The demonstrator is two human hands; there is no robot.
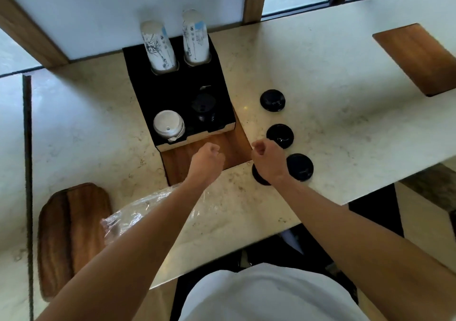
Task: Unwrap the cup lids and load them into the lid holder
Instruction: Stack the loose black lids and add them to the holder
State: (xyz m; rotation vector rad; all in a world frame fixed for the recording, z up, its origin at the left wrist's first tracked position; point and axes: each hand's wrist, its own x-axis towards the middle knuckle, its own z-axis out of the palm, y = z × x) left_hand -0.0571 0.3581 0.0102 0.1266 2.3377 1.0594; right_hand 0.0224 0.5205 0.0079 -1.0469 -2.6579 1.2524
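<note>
A black lid holder [172, 93] stands on the marble counter, with a stack of white lids [168, 125] in its front left slot and black lids [203, 109] in the front right slot. Three black lids lie loose on the counter to its right: a far one [272, 100], a middle one [280, 135] and a near one [300, 167]. Another black lid [257, 176] is partly hidden under my right wrist. My left hand [206, 159] and my right hand [266, 158] hover just in front of the holder, both fists closed, holding nothing visible.
Two sleeves of paper cups [159, 46] stand in the holder's back slots. Crumpled clear plastic wrap [138, 212] lies under my left forearm. A wooden board [71, 236] sits at the near left, and a wooden inset [419, 56] lies at the far right.
</note>
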